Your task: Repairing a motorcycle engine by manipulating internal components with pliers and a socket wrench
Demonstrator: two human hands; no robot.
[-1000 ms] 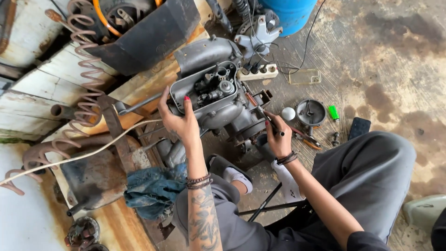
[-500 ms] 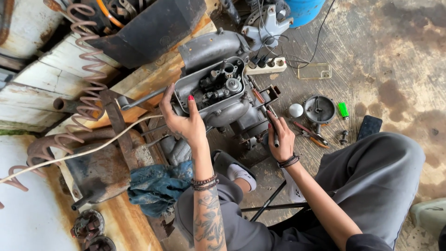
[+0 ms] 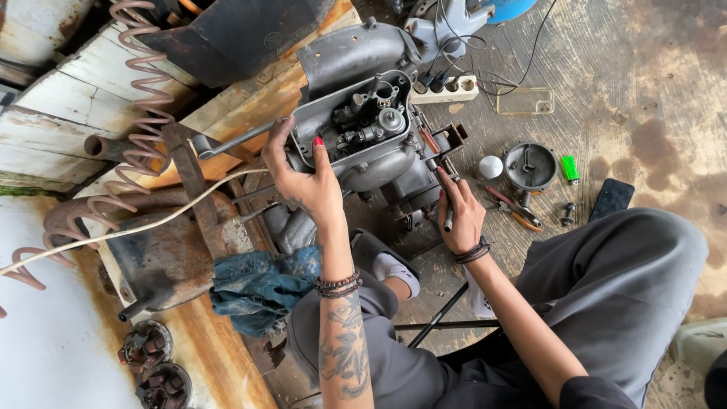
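— Look at the hands first. The left hand (image 3: 303, 182) grips the near edge of the grey engine casing (image 3: 356, 144), fingers curled over the rim, so it steadies the block. The right hand (image 3: 460, 216) is closed around a thin metal tool (image 3: 447, 198), held upright against the right side of the same casing.

— And the casing, where does it stand?

— On the concrete floor (image 3: 644, 98), between the person's knees and the wooden planks (image 3: 227, 106). I think the work is somewhere in the middle — the cover is already off, the small parts inside lie open, but they sit in place and nothing there looks removed yet.

— What lies around?

— To the right, on the floor: a round dark cover (image 3: 530, 165), a small white cap (image 3: 491, 167), pliers with red handles (image 3: 513, 208), a green lighter (image 3: 569, 168), a bolt (image 3: 568, 214), and a dark phone (image 3: 611, 198). Behind, a white power strip (image 3: 447, 89) with cables.

— Something in the way?

— A blue rag (image 3: 261, 284) near the left forearm, and a coiled hose (image 3: 144, 121) with a pale cord (image 3: 129, 227) on the left — close, but not touching the hands.
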